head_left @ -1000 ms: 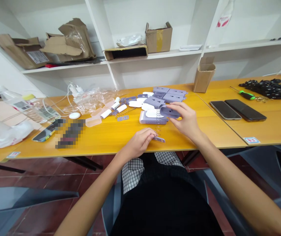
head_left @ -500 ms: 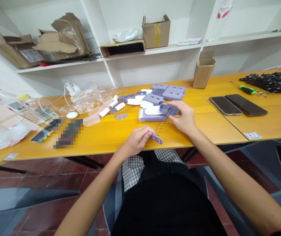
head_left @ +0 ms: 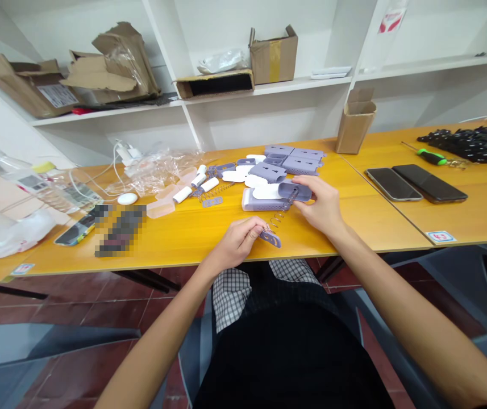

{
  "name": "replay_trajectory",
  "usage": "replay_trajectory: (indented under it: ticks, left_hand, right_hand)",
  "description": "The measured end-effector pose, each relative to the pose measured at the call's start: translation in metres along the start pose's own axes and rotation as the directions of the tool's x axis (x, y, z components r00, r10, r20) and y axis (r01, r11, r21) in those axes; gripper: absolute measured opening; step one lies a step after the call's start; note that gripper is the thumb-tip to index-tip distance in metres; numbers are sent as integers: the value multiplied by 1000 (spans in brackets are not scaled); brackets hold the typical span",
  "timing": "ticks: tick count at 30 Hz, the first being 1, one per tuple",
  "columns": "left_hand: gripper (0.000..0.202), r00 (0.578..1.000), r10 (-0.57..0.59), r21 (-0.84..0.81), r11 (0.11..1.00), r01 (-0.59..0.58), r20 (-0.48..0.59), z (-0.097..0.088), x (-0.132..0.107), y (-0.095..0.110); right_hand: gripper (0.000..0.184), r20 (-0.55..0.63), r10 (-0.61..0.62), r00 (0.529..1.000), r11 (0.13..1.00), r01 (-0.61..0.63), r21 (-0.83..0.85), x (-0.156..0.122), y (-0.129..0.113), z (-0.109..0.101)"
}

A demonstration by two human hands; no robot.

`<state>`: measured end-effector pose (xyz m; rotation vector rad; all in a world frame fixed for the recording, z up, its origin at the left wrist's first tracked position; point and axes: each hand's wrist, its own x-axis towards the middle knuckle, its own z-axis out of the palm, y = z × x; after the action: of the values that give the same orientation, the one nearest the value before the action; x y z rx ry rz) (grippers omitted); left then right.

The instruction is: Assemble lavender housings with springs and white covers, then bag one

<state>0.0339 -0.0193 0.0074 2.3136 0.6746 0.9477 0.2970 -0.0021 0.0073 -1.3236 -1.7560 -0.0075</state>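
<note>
My left hand [head_left: 240, 241] pinches a flat purple-grey plate with holes [head_left: 271, 238] near the table's front edge. From beside that plate a thin coil spring [head_left: 278, 217] stretches up to a purple-grey plastic cup [head_left: 304, 192]. My right hand [head_left: 320, 205] is closed on this cup from its right side, with the opening tilted towards me. Behind the cup, a larger purple-grey housing [head_left: 264, 204] lies on the table with a white oval piece [head_left: 265, 192] on top. Whether the spring is fixed inside the cup I cannot tell.
More purple-grey housings [head_left: 307, 162] and white pieces lie behind. To the left are white cylinders [head_left: 182, 195], clear plastic pieces [head_left: 160, 208], another holed plate [head_left: 212, 201] and plastic bags. Two phones [head_left: 429, 183], a screwdriver [head_left: 433, 157] and an upright cardboard box [head_left: 355, 128] stand or lie right.
The view has shifted slightly. More of the spring now shows at the mouth of the cup; both hands keep nearly the same places and grips.
</note>
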Motion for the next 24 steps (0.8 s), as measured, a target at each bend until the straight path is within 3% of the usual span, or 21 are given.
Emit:
replay_trajectory:
  ticks: [6, 11, 24]
  left_hand:
    - [40, 1000, 16, -3, 1000, -16, 1, 0, 0, -1]
    - [41, 1000, 16, 1, 1000, -16, -3, -1, 0, -2]
    - [43, 1000, 25, -23, 999, -25, 5, -1, 0, -1]
  right_hand:
    - [44, -73, -38, 997, 995, 44, 89, 0, 3, 2]
    - [44, -198, -155, 968, 969, 188, 162, 2, 9, 7]
    - [45, -199, -161, 967, 967, 195, 164, 2, 10, 9]
